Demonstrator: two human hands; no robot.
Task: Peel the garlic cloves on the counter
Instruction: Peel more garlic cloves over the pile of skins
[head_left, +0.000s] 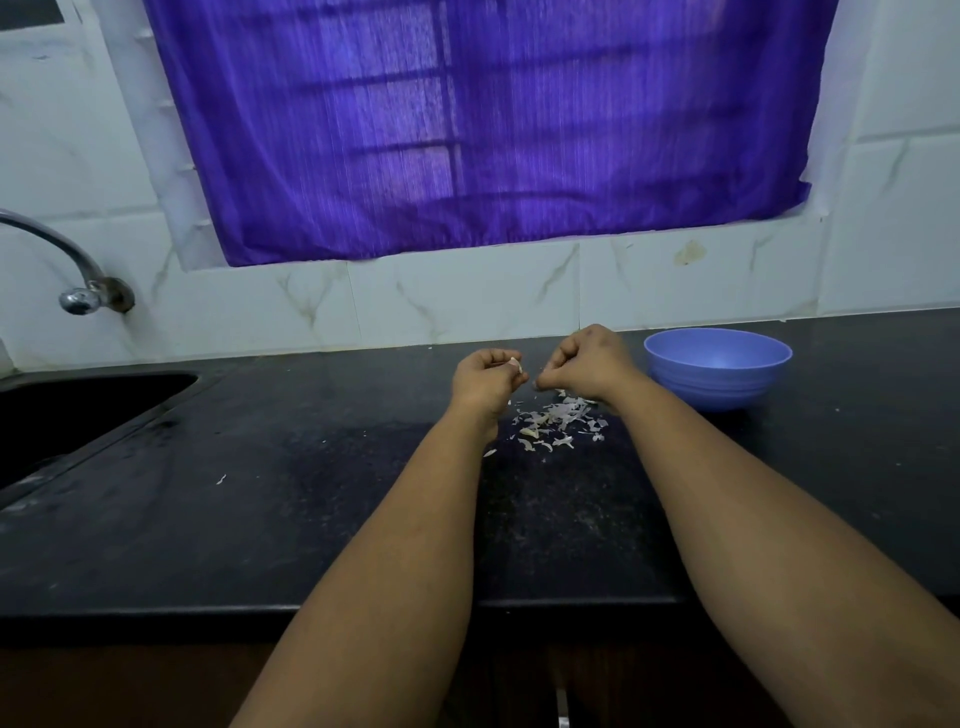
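Her left hand (485, 376) pinches a garlic clove (515, 363) above the counter (260, 493); the right hand (587, 361) at three o'clock of it curls, contents unclear, peels (558, 423) scattered beneath.

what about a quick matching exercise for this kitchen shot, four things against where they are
Things:
1. bowl
2. garlic clove
3. peel scraps
4. tap

Places:
a. on the wall at far left, above the sink
b. pinched in the left hand
c. on the counter right of the right hand
d. scattered on the counter below the hands

Pairs: 1-c, 2-b, 3-d, 4-a
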